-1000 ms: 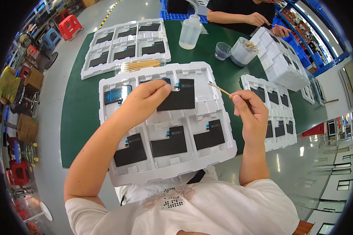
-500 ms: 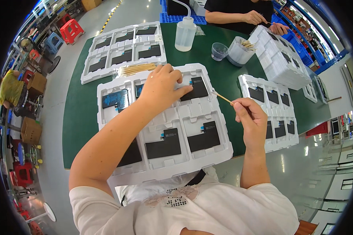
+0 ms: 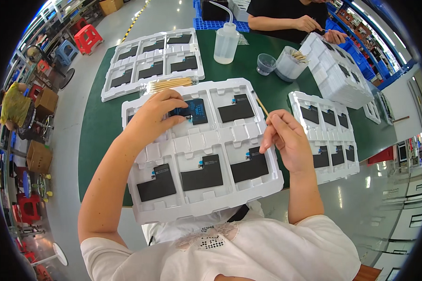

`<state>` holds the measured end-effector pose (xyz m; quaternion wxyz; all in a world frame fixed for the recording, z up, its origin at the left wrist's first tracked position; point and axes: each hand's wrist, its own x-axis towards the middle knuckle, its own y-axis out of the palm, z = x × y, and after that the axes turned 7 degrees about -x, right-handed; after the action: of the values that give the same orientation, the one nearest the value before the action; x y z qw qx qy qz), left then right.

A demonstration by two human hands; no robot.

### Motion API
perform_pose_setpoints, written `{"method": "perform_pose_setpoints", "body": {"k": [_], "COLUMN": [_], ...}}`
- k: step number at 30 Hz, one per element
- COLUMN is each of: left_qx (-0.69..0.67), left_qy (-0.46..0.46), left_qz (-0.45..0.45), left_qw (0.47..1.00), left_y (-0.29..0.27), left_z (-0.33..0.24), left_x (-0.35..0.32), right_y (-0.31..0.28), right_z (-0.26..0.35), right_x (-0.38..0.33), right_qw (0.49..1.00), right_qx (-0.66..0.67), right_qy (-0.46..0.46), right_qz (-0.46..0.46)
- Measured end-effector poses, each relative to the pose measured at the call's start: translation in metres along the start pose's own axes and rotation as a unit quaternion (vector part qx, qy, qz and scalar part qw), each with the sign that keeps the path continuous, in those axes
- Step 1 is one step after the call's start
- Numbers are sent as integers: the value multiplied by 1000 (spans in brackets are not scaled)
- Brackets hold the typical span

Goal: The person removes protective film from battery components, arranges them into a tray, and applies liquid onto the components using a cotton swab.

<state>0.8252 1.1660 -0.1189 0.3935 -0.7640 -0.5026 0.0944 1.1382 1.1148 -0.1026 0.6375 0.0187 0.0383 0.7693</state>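
Note:
A white plastic tray [image 3: 206,203] with six compartments lies before me, holding flat batteries. My left hand [image 3: 154,114] is at its far middle compartment, thumb and fingers closed on the left side of a battery [image 3: 199,111] with blue print. My right hand [image 3: 288,140] pinches a cotton swab [image 3: 262,107] by its wooden stick, the dark tip raised beside the tray's far right corner. A plain black battery [image 3: 235,111] lies in the far right compartment, and more fill the near row. My left hand mostly hides the far left compartment.
Other battery trays stand at the far left [image 3: 154,54] and right [image 3: 323,136]. Beyond are a swab bundle [image 3: 171,84], a squeeze bottle [image 3: 226,44], a small cup [image 3: 266,64], a swab tub [image 3: 290,65] and a tall tray stack [image 3: 333,70]. A co-worker's hands [image 3: 321,28] work across the table.
My left hand has moved left from the far right battery to the blue-printed middle one. My right hand has shifted slightly left and lower with the swab, its stick now steeper.

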Motion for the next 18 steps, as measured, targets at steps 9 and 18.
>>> {"method": "perform_pose_setpoints", "body": {"k": [9,18], "left_qx": [50,-68], "left_qy": [15,-56], "left_qz": [-27,-216], "left_qw": [998,973], "left_y": [5,9], "left_z": [-4,-4], "left_x": [2,0], "right_y": [3,29], "right_z": [2,7], "right_x": [0,16], "right_qw": [983,988], "right_qx": [121,21], "right_qy": [68,112], "right_qz": [122,105]}}
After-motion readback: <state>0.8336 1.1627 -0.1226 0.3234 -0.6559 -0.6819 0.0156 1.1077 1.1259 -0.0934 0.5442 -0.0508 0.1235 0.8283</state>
